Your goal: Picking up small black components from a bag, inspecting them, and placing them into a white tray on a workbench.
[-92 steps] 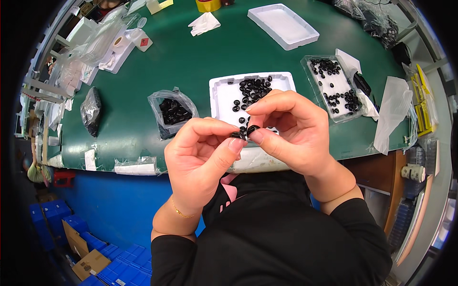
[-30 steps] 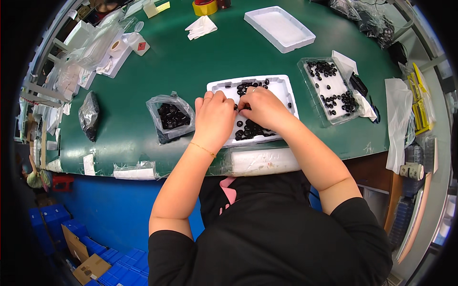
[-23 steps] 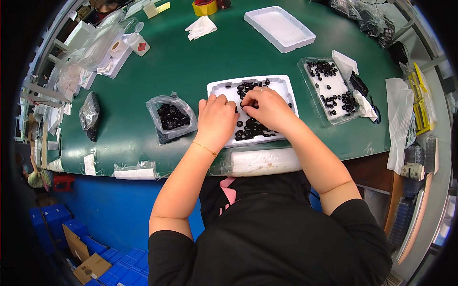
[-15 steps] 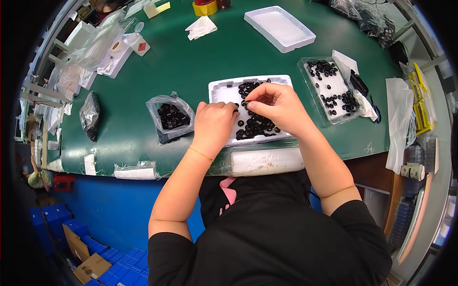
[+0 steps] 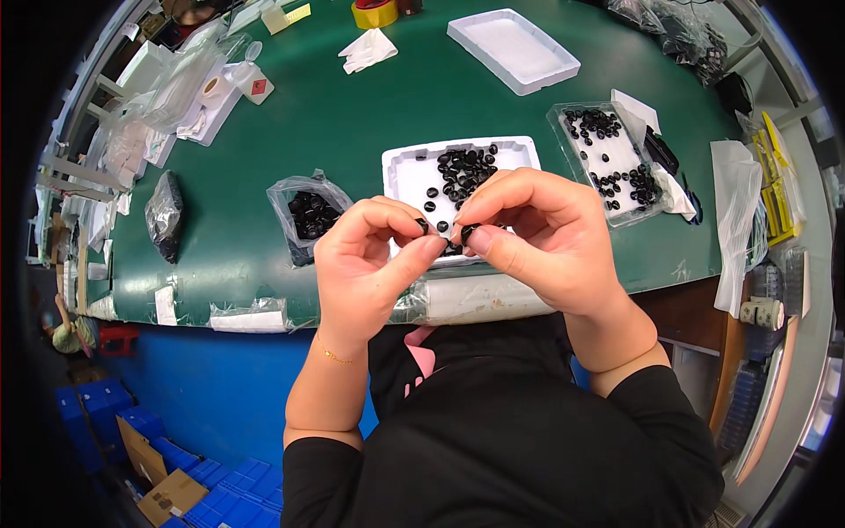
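Note:
Above the near edge of a white tray [image 5: 398, 183], both my hands are raised close together. My left hand [image 5: 365, 264] pinches a small round black part [image 5: 422, 225] between thumb and forefinger. Another black part [image 5: 471, 234] sits in the fingertips of my right hand [image 5: 546, 242]. The two parts are a short way apart. Many loose black round parts [image 5: 466, 172] lie in the tray, and my hands hide its nearer portion. Left of the tray stands an opened clear bag [image 5: 280, 195] filled with black parts.
A clear tray [image 5: 588, 167] with more black parts lies at right, and a white tray [image 5: 528, 53] lies farther back. Also on the green table [image 5: 229, 176] are a closed bag [image 5: 165, 216], a white glove [image 5: 370, 50], yellow tape [image 5: 376, 13] and a white bottle [image 5: 255, 81].
Both hands have come up and back toward me from over the tray's contents. The black parts in their fingertips now show more plainly.

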A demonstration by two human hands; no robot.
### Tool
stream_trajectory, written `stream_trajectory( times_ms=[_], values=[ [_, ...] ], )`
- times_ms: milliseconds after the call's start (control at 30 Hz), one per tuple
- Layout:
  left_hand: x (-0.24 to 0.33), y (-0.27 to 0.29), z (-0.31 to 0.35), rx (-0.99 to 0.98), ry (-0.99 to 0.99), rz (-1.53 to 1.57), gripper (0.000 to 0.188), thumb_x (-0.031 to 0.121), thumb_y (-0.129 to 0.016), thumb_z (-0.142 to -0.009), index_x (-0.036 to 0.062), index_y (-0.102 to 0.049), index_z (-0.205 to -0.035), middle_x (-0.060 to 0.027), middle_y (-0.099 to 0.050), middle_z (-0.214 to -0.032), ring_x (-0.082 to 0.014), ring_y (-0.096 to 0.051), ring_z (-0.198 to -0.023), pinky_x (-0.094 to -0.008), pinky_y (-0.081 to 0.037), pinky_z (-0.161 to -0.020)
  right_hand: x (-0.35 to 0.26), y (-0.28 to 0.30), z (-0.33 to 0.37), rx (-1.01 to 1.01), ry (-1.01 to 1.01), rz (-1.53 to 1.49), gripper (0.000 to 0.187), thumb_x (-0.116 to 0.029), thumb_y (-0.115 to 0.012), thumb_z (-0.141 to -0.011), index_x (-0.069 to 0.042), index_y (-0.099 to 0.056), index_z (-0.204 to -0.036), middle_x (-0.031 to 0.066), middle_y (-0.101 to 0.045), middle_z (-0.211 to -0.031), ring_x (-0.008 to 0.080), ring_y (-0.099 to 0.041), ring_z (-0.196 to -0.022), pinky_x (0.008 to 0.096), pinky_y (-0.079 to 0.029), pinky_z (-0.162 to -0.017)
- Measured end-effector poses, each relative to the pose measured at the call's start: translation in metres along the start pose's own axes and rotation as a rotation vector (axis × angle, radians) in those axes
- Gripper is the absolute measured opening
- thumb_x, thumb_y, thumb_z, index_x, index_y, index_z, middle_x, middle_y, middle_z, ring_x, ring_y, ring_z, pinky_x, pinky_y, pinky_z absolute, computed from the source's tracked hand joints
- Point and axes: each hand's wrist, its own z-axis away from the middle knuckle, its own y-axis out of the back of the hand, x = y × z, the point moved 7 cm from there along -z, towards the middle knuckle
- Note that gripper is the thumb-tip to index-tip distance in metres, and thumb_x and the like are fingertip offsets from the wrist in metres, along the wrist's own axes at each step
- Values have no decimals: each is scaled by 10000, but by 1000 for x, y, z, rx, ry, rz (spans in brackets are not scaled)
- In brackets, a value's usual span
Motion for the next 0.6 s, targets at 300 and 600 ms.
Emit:
stream_trajectory(
  times_ms=[300, 600],
  values=[
    [44, -9, 15, 26, -208, 63, 250, -110, -588, -776, -43, -490, -996, -152, -604, -873, -163, -597, -786, -262, -501, -686, -9, -7, 0, 1, 46, 32, 140, 76, -592, -746, 44, -596, -883, 134, -609, -856, 174, -585, -802, 278, -480, -718],
    [44, -9, 18, 32, -139, 110, 264, -127, -581, -774, -63, -502, -1018, -163, -601, -903, -183, -606, -822, -269, -519, -719, -11, -10, -1, -31, 56, 80, 142, 74, -601, -739, 42, -601, -877, 132, -606, -859, 178, -576, -802, 280, -466, -711]
  ],
)
